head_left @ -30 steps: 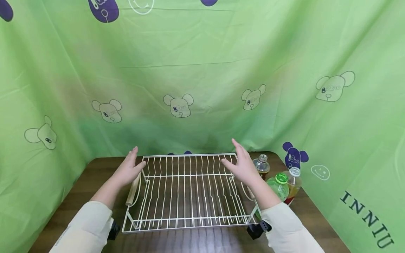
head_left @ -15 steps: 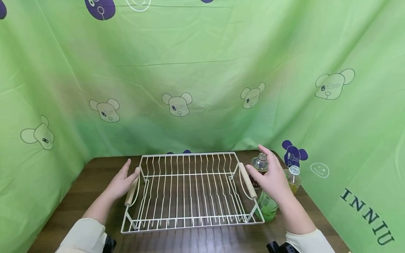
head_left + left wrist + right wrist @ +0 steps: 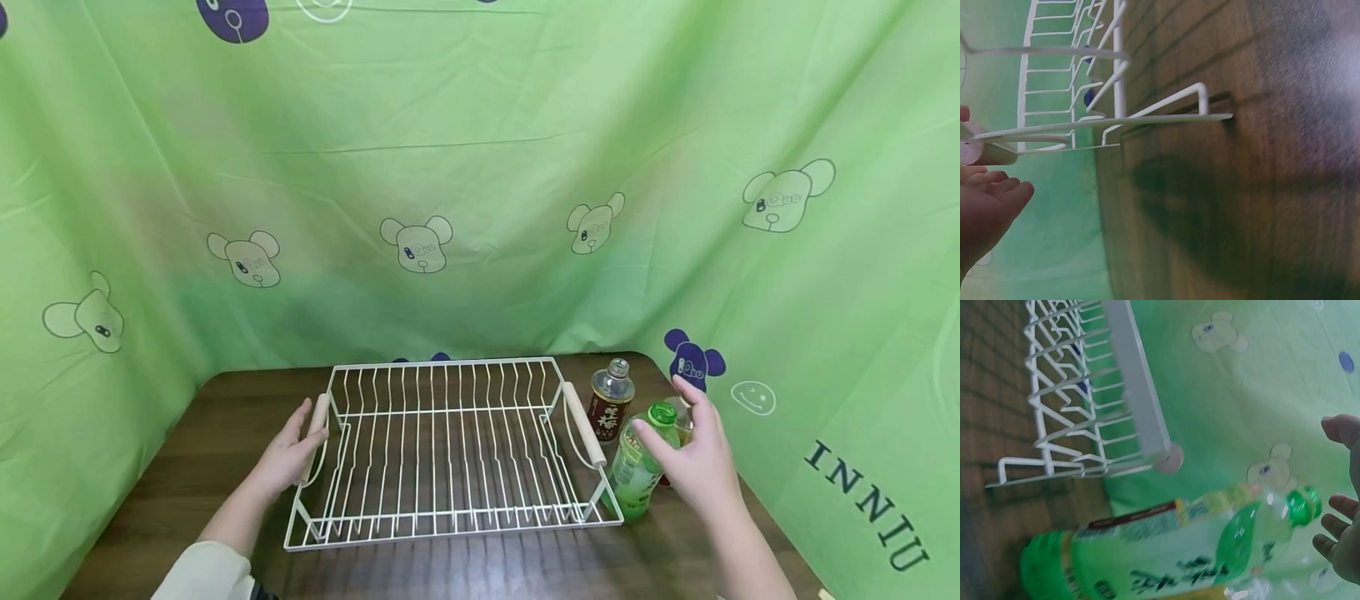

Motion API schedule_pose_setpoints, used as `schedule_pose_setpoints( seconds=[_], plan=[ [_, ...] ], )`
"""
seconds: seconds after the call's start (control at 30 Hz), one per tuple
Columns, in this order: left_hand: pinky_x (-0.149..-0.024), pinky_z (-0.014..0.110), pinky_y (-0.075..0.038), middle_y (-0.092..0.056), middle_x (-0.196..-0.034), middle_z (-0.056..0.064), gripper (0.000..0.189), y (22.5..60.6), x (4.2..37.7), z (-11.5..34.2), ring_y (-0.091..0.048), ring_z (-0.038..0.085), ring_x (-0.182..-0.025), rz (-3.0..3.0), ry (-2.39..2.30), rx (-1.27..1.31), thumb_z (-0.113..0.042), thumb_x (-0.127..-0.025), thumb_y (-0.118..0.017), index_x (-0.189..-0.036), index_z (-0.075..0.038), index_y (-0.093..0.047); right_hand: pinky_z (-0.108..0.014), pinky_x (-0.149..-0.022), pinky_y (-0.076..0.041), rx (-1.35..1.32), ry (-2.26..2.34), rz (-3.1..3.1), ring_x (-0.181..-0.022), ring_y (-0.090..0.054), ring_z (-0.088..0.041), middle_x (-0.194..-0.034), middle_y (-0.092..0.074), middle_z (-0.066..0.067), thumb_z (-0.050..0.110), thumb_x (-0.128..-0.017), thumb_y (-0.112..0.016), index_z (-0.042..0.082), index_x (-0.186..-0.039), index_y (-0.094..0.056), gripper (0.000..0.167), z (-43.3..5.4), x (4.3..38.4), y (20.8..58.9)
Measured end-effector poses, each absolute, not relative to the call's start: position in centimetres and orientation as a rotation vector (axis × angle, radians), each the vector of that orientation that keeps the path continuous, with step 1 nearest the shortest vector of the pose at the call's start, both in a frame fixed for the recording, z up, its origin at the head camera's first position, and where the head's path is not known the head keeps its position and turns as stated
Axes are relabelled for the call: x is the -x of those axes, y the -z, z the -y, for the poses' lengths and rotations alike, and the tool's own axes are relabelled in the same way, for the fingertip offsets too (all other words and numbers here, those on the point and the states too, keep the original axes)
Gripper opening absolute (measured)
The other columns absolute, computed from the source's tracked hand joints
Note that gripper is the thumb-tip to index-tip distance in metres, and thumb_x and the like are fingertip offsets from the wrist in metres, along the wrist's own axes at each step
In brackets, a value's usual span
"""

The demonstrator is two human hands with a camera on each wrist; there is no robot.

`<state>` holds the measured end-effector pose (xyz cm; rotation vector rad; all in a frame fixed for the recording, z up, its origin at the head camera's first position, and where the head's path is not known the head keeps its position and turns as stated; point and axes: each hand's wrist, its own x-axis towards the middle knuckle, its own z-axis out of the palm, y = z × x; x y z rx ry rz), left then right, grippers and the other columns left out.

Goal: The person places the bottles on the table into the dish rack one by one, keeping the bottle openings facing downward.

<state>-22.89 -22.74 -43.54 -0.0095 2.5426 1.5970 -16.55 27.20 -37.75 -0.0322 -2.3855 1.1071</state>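
Observation:
A white wire dish rack (image 3: 442,411) stands on the table with a wooden handle at each end. My left hand (image 3: 283,454) is at its left handle (image 3: 318,421), thumb crossing in front of it in the head view. Loosely extended fingers (image 3: 1004,187) lie beside that handle in the left wrist view; contact cannot be told. My right hand (image 3: 701,467), thumb and fingers spread, hovers just right of an upright green bottle (image 3: 636,471). In the right wrist view, a gap separates those fingers (image 3: 1336,526) from the bottle's green neck (image 3: 1304,506).
A clear bottle with a dark brown label (image 3: 607,408) stands behind the green one, near the right handle (image 3: 584,425). Another clear bottle (image 3: 682,414) is partly hidden by my right hand. Green printed cloth (image 3: 487,292) surrounds the brown wooden table (image 3: 202,450).
My right hand has moved from above the rack's right handle rightward past the green bottle. My left hand has come down and slightly left to the left handle. The rack and bottles stay put.

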Motion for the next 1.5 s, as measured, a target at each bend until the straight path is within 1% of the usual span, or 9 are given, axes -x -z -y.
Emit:
schedule_pose_setpoints(
  seconds=[0.2,0.27,0.33,0.47,0.6,0.77,0.87,1.03,1.5],
  plan=[
    [-0.101,0.057,-0.043,-0.001,-0.160,0.033,0.071,44.6,22.7,22.9,-0.019,0.049,-0.144,-2.484,-1.649,0.006,-0.015,-0.103,-0.041,-0.156,0.000,0.004,-0.071,-0.100,-0.032,0.075,-1.102,2.384,-0.127,-0.039,-0.048,-0.148,-0.036,-0.031,0.017,-0.082,-0.078,0.001,-0.151,-0.030,0.085,-28.1,16.1,39.7],
    [-0.115,0.060,-0.025,-0.001,-0.160,0.032,0.071,44.9,22.7,22.9,-0.010,0.046,-0.147,-2.477,-1.668,-0.013,-0.013,-0.103,-0.042,-0.155,0.002,0.003,-0.053,-0.099,-0.043,0.086,-1.082,2.388,-0.123,-0.042,-0.045,-0.145,-0.039,-0.031,0.018,-0.082,-0.078,0.001,-0.150,-0.031,0.085,-28.2,16.0,40.3],
    [-0.116,0.060,-0.022,-0.003,-0.160,0.033,0.070,45.1,22.6,23.0,-0.010,0.046,-0.147,-2.467,-1.681,-0.010,-0.012,-0.103,-0.042,-0.155,0.003,0.003,-0.029,-0.091,-0.048,0.099,-1.065,2.387,-0.117,-0.045,-0.039,-0.143,-0.041,-0.030,0.017,-0.081,-0.079,0.000,-0.149,-0.032,0.085,-28.2,15.9,40.8],
    [-0.120,0.057,-0.013,-0.005,-0.159,0.034,0.069,45.2,22.6,23.1,-0.009,0.046,-0.148,-2.462,-1.701,0.000,-0.010,-0.103,-0.040,-0.155,0.004,0.002,-0.004,-0.071,-0.037,0.130,-1.082,2.379,-0.109,-0.048,-0.022,-0.141,-0.042,-0.028,0.015,-0.080,-0.079,0.002,-0.150,-0.031,0.086,-28.2,15.8,41.9],
    [-0.120,0.057,-0.011,-0.003,-0.159,0.034,0.068,45.2,22.6,23.1,-0.006,0.046,-0.148,-2.455,-1.703,0.006,-0.010,-0.103,-0.039,-0.155,0.003,0.003,-0.001,-0.077,-0.037,0.145,-1.138,2.358,-0.110,-0.050,-0.020,-0.142,-0.043,-0.027,0.012,-0.079,-0.080,0.002,-0.149,-0.029,0.088,-28.2,15.9,43.0],
    [-0.120,0.057,-0.009,-0.004,-0.160,0.033,0.068,45.1,22.6,23.1,-0.005,0.045,-0.148,-2.443,-1.717,0.000,-0.009,-0.103,-0.039,-0.155,0.004,0.004,0.006,-0.089,-0.025,0.137,-1.231,2.336,-0.126,-0.042,-0.043,-0.146,-0.036,-0.033,0.009,-0.078,-0.080,0.000,-0.150,-0.024,0.093,-28.3,16.0,44.2],
    [-0.121,0.056,-0.008,-0.004,-0.160,0.032,0.067,45.1,22.6,23.1,-0.004,0.045,-0.149,-2.434,-1.733,0.004,-0.008,-0.103,-0.038,-0.155,0.004,0.003,0.002,-0.090,-0.029,0.191,-1.258,2.327,-0.122,-0.047,-0.024,-0.145,-0.039,-0.031,0.009,-0.077,-0.080,0.002,-0.151,-0.023,0.094,-28.2,16.1,44.9],
    [-0.120,0.057,-0.007,-0.003,-0.160,0.031,0.067,45.1,22.6,23.0,-0.003,0.045,-0.149,-2.411,-1.753,0.016,-0.007,-0.103,-0.037,-0.155,0.003,0.003,-0.001,-0.080,-0.036,0.284,-1.297,2.299,-0.093,-0.040,0.014,-0.134,-0.048,-0.027,0.007,-0.079,-0.079,0.003,-0.149,-0.023,0.090,-28.0,16.3,45.8],
    [-0.121,0.056,-0.006,-0.003,-0.160,0.031,0.067,45.2,22.7,22.8,-0.003,0.044,-0.149,-2.420,-1.758,-0.007,-0.005,-0.102,-0.038,-0.155,0.004,0.002,-0.007,-0.074,-0.046,0.365,-1.367,2.237,-0.082,-0.051,0.007,-0.115,-0.048,0.006,0.004,-0.078,-0.079,0.008,-0.148,-0.025,0.088,-27.8,17.0,47.3]
  ],
)
